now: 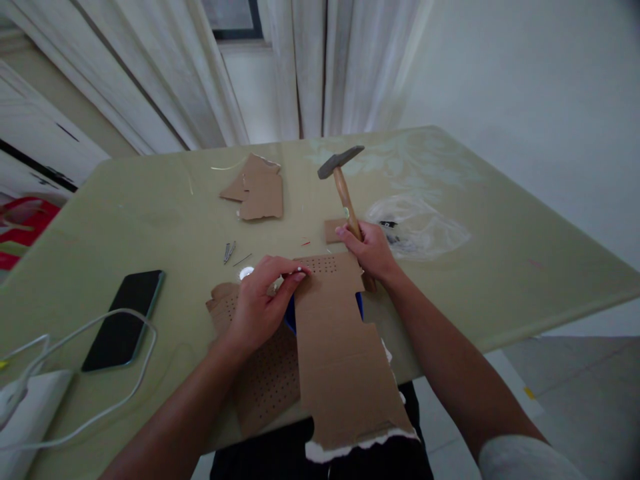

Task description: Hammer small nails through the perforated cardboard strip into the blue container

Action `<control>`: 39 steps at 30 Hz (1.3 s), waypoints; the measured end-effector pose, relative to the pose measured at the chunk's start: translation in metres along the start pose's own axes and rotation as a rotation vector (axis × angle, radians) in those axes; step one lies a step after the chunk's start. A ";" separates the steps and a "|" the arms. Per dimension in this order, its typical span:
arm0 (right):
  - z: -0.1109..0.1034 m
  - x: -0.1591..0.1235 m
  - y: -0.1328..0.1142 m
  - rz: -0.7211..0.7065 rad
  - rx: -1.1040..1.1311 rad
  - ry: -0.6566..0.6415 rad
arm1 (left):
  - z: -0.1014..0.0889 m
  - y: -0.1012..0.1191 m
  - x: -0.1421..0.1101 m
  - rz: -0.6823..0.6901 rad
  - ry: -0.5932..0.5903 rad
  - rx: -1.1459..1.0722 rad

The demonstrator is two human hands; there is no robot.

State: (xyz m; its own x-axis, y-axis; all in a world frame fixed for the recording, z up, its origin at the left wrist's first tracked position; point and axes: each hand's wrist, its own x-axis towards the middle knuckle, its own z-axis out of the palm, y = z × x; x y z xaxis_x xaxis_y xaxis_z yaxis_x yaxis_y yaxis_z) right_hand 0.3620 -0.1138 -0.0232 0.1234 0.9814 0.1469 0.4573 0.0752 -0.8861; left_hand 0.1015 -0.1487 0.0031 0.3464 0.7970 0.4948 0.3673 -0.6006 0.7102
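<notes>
While a wooden-handled, grey-headed hammer (345, 199) was gripped by the right hand (373, 250), a tiny white item (299, 269), hard to identify, was pinched by the left hand (265, 297) over a torn, perforated brown cardboard strip (340, 360). A blue object (291, 317) was mostly hidden beneath; the pale-green table (200, 220) was backed by off-white curtains (357, 67).

1 head view | forward, downward | close over hands (263, 297) (373, 251), table (500, 267)

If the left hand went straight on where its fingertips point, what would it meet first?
Probably the long brown cardboard sheet, at the rows of small holes near its far edge, just ahead of the left hand. Depth is unclear, so it might skim over towards the right hand.
</notes>
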 end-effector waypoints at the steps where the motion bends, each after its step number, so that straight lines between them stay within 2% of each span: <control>1: 0.000 0.000 0.001 -0.001 -0.008 0.004 | 0.000 0.000 0.000 0.015 0.003 0.005; 5: -0.001 0.001 0.004 0.002 0.022 0.039 | 0.000 0.000 0.000 0.077 -0.002 0.026; 10: -0.008 -0.003 -0.003 -0.053 0.209 0.161 | 0.001 -0.006 0.002 0.122 -0.019 0.009; 13: -0.016 -0.007 -0.022 -0.126 0.333 0.234 | 0.003 -0.012 0.004 0.120 -0.007 -0.030; 16: -0.030 -0.012 -0.047 -0.132 0.452 0.257 | 0.006 -0.016 0.005 0.129 -0.013 -0.062; 20: -0.063 -0.024 -0.081 -0.053 0.493 0.117 | 0.008 -0.018 0.005 0.139 -0.011 -0.082; 23: -0.090 -0.039 -0.102 0.054 0.322 -0.063 | 0.008 -0.018 0.006 0.132 -0.028 -0.104; 25: -0.101 -0.053 -0.113 0.116 0.147 -0.198 | 0.007 -0.018 0.006 0.120 -0.040 -0.131; 29: -0.102 -0.079 -0.129 0.171 -0.174 -0.405 | 0.007 -0.016 0.006 0.061 -0.055 -0.199; 32: -0.098 -0.091 -0.146 0.072 -0.388 -0.471 | 0.008 -0.016 0.005 0.019 -0.061 -0.240; 35: -0.094 -0.095 -0.166 -0.028 -0.498 -0.470 | 0.008 -0.017 0.005 -0.003 -0.070 -0.257; 39: -0.081 -0.092 -0.176 -0.050 -0.587 -0.486 | 0.008 -0.016 0.005 -0.015 -0.077 -0.262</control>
State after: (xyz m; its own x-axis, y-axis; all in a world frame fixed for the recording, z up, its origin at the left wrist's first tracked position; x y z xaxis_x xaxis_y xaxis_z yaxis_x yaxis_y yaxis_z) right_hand 0.3418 -0.2321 0.1548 -0.2490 0.9569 -0.1496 0.8619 0.1485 -0.4849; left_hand 0.1038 -0.1356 -0.0101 0.4111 0.7921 0.4511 0.1401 -0.5439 0.8274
